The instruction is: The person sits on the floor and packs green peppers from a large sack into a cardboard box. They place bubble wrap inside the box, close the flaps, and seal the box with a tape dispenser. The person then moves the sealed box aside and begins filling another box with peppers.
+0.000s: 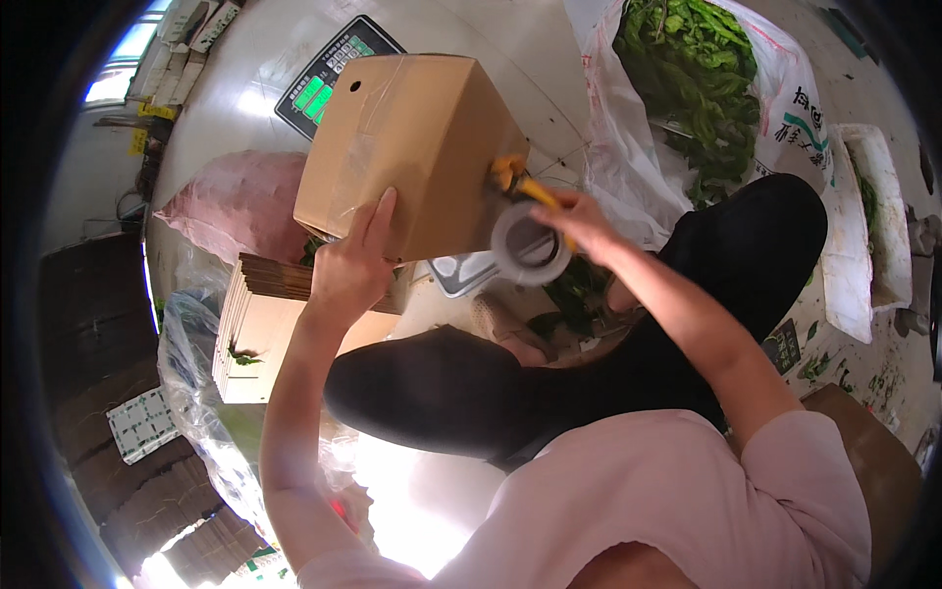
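Observation:
A closed cardboard box (390, 140), with a small round hole and clear tape on its upper face, is tilted in front of me. My left hand (353, 265) grips its near edge, two fingers laid on that taped face; the thumb is hidden. In my right hand (581, 221) is the handle of a yellow tape dispenser (541, 193) loaded with a roll of clear tape (500, 247). The dispenser's orange head is beside the box's right side, blurred; whether it touches the cardboard I cannot tell.
Behind the box stands a digital scale's keypad display (316, 96). A white woven sack of green peppers (684, 44) is at far right, near a white foam box (850, 258). Flat cartons (254, 331) and a pink sack (228, 195) lie left. A metal tray (460, 272) lies below the box.

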Demonstrator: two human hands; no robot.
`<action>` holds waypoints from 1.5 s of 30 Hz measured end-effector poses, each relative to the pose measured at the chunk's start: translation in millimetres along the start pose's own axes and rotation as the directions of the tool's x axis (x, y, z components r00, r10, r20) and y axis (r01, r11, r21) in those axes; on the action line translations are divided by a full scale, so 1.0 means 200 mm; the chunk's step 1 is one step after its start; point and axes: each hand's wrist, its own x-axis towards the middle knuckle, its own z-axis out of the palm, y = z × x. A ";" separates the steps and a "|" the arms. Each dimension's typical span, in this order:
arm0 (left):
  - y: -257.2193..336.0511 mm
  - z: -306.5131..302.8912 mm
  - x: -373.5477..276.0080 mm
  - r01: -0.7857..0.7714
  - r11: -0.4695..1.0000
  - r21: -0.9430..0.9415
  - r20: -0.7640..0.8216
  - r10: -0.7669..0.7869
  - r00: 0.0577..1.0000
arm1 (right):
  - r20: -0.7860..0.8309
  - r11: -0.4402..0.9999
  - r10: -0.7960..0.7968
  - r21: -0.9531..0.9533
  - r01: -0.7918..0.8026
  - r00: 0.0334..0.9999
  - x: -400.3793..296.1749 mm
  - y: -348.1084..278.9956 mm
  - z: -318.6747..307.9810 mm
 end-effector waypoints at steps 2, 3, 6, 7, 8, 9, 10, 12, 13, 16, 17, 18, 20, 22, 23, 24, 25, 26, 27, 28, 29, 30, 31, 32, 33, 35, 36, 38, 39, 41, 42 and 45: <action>0.02 -0.03 0.04 0.052 0.996 -0.075 -0.005 -0.052 0.999 | 0.076 0.983 0.090 -0.164 -0.076 0.993 -0.13 0.07 0.13; 0.03 -0.02 0.05 0.076 0.990 -0.121 -0.001 -0.076 0.997 | 0.155 0.996 0.073 -0.061 -0.065 0.985 -0.20 0.14 0.19; 0.04 -0.02 0.07 0.089 0.976 -0.197 -0.053 -0.101 0.993 | 0.214 0.994 0.110 -0.053 -0.101 0.971 -0.27 0.22 0.33; 0.04 -0.02 0.08 0.092 0.973 -0.211 -0.059 -0.106 0.993 | 0.233 0.990 0.139 -0.014 -0.139 0.963 -0.27 0.20 0.35; 0.05 -0.02 0.09 0.094 0.970 -0.225 -0.065 -0.111 0.992 | 0.239 0.989 0.148 -0.004 -0.151 0.960 -0.29 0.18 0.34; 0.06 -0.03 0.10 0.094 0.968 -0.234 -0.073 -0.114 0.991 | 0.247 0.987 0.151 0.008 -0.158 0.957 -0.30 0.16 0.33; 0.06 -0.04 0.11 0.103 0.964 -0.247 -0.067 -0.123 0.990 | 0.255 0.986 0.155 0.020 -0.165 0.955 -0.31 0.15 0.32; 0.07 -0.04 0.12 0.116 0.953 -0.279 -0.057 -0.137 0.989 | 0.244 0.983 0.153 0.061 -0.173 0.958 -0.33 0.16 0.31; 0.07 -0.04 0.13 0.126 0.950 -0.286 -0.048 -0.146 0.988 | 0.235 0.981 0.154 0.080 -0.177 0.960 -0.34 0.17 0.30; 0.08 -0.06 0.14 0.151 0.943 -0.297 -0.029 -0.167 0.986 | 0.253 0.992 0.123 0.005 -0.128 0.960 -0.38 0.20 0.33; 0.08 -0.06 0.13 0.156 0.943 -0.295 -0.033 -0.173 0.984 | 0.259 0.988 0.124 -0.120 -0.096 0.958 -0.38 0.21 0.35; 0.09 -0.05 0.13 0.158 0.943 -0.294 -0.039 -0.177 0.984 | 0.256 0.985 0.123 -0.148 -0.087 0.959 -0.35 0.22 0.36; 0.08 -0.04 0.09 0.142 0.950 -0.279 -0.062 -0.165 0.984 | 0.278 0.992 0.110 -0.088 -0.088 0.954 -0.25 0.24 0.44; 0.09 -0.01 0.06 0.146 0.947 -0.285 -0.084 -0.176 0.981 | 0.348 0.966 0.081 -0.258 0.013 0.934 -0.09 0.17 0.51; 0.12 0.01 0.06 0.156 0.941 -0.300 -0.091 -0.191 0.977 | 0.412 0.888 -0.062 -0.393 0.238 0.909 -0.03 0.16 0.61; 0.17 0.02 0.06 0.158 0.934 -0.320 -0.126 -0.207 0.970 | 0.460 0.850 -0.129 -0.405 0.337 0.878 0.01 0.18 0.72; 0.22 0.01 0.09 0.148 0.919 -0.366 -0.163 -0.219 0.962 | 0.490 0.794 -0.206 -0.422 0.437 0.847 0.06 0.18 0.77; 0.28 0.03 0.13 0.143 0.914 -0.381 -0.205 -0.234 0.950 | 0.434 0.844 -0.278 -0.315 0.433 0.857 0.06 0.20 0.77; 0.31 0.04 0.16 0.142 0.908 -0.395 -0.247 -0.253 0.935 | 0.374 0.879 -0.341 -0.199 0.434 0.862 0.06 0.22 0.77; 0.27 0.01 0.11 0.192 0.883 -0.428 -0.199 -0.299 0.933 | 0.467 0.899 -0.226 -0.237 0.368 0.855 0.00 0.19 0.76; 0.23 -0.01 0.06 0.249 0.851 -0.463 -0.149 -0.351 0.924 | 0.468 0.919 -0.043 -0.328 0.218 0.883 -0.13 0.05 0.73; 0.21 -0.05 0.10 0.253 0.821 -0.511 -0.126 -0.363 0.923 | 0.426 0.950 -0.057 -0.254 0.179 0.903 -0.15 0.08 0.64; 0.13 -0.10 0.14 0.161 0.865 -0.475 -0.254 -0.310 0.916 | 0.437 0.910 -0.116 -0.313 0.272 0.892 -0.18 0.06 0.59; 0.03 -0.14 0.19 0.184 0.911 -0.369 -0.309 -0.307 0.900 | 0.472 0.906 -0.097 -0.321 0.274 0.876 -0.21 0.02 0.55; -0.09 -0.15 0.26 0.162 0.942 -0.293 -0.384 -0.271 0.882 | 0.505 0.856 -0.210 -0.319 0.407 0.837 -0.24 0.02 0.53; -0.36 -0.08 0.49 -0.032 0.977 -0.211 -0.470 -0.073 0.880 | 0.574 0.762 -0.263 -0.370 0.532 0.776 -0.28 -0.09 0.50; -0.50 -0.01 0.56 0.015 0.968 -0.251 -0.409 -0.120 0.904 | 0.578 0.780 -0.302 -0.307 0.545 0.758 -0.30 -0.12 0.50; -0.71 0.12 0.63 0.260 0.720 -0.644 -0.021 -0.356 0.934 | 0.587 0.884 -0.292 -0.136 0.448 0.755 -0.32 -0.14 0.52; -0.75 0.13 0.65 0.271 0.595 -0.757 0.090 -0.316 0.945 | 0.598 0.918 -0.265 -0.082 0.387 0.756 -0.34 -0.18 0.51; -0.80 0.16 0.63 0.256 0.490 -0.833 0.106 -0.312 0.944 | 0.523 0.984 -0.171 0.141 0.113 0.835 -0.37 -0.21 0.49; -0.78 0.16 0.63 0.246 0.429 -0.869 0.116 -0.307 0.945 | 0.464 0.952 -0.176 0.306 0.029 0.868 -0.36 -0.23 0.47; -0.72 0.14 0.61 0.270 0.371 -0.888 0.100 -0.418 0.903 | 0.329 0.806 -0.224 0.592 -0.015 0.917 -0.33 -0.25 0.47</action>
